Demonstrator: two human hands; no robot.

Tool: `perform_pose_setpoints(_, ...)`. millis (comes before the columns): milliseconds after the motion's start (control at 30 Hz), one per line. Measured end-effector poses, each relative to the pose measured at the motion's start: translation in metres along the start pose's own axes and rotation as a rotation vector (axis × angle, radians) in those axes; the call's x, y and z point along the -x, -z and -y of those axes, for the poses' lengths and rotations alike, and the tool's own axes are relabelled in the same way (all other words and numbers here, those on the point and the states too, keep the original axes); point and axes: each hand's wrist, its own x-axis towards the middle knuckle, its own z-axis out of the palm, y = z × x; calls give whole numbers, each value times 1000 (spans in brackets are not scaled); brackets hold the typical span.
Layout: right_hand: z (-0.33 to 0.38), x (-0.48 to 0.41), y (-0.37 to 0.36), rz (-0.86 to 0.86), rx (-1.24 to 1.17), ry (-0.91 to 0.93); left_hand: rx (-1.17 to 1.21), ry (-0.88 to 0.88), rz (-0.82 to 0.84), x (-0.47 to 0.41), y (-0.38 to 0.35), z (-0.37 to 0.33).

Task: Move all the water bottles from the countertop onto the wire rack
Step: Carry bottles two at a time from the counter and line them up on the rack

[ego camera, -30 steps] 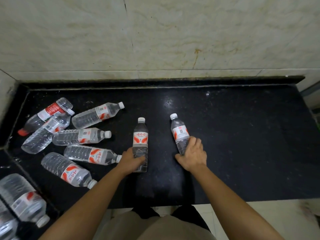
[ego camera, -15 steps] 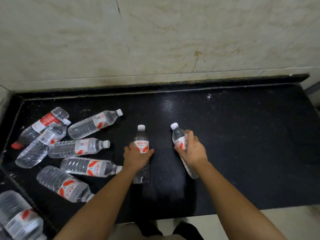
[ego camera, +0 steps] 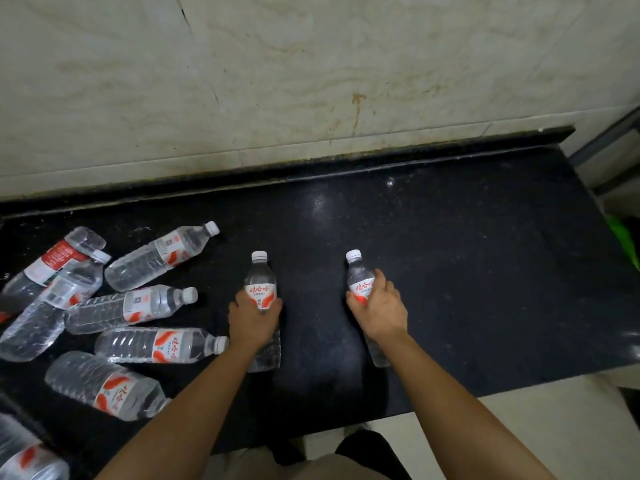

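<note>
Two clear water bottles with white caps and red-and-white labels are held over the black countertop [ego camera: 467,254]. My left hand [ego camera: 254,318] grips the left bottle [ego camera: 261,287] round its middle, cap pointing away from me. My right hand [ego camera: 379,306] grips the right bottle [ego camera: 358,278] the same way. Several more bottles lie on their sides at the left, among them one by the wall side [ego camera: 161,256], one in the middle [ego camera: 128,308], one nearer me [ego camera: 159,346] and a red-labelled one [ego camera: 52,259]. No wire rack is in view.
A stained marble wall [ego camera: 311,81] backs the counter behind a raised black lip. The counter ends at the right near a green object [ego camera: 623,237]. Another bottle [ego camera: 31,460] lies at the bottom left corner. Pale floor shows beyond the front edge.
Both hands slid up from the bottles' bases to their middles and lifted them off the counter. The view has shifted slightly right.
</note>
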Motion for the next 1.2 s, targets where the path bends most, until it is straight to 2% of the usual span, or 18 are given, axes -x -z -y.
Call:
perform_pose_setpoints(100, 4, 1, 8, 9, 11, 26, 63, -127, -4, 13, 5, -1)
perform_pose_setpoints(200, 7, 8, 24, -69, -106, 37, 109, -313, -5, 25, 16, -17)
perform_pose_setpoints(333, 11, 23, 68, -231, -352, 14, 194, -485, -24, 31, 32, -67)
perform_pose_setpoints(600, -24, 86, 193, -665, -553, -22, 350, -807, 44, 102, 26, -210)
perform_pose_setpoints(733, -74, 126, 247, -852, -636, -60, 362, -980, 125, 179, -1, -267)
perform_pose_setpoints(900, -167, 171, 298, -1019, -671, -27, 333, -1183, 226, 283, -59, -306)
perform_pose_setpoints(1200, -372, 236, 366, -1150, -691, -38, 458, -1181, 388, 449, -199, -353)
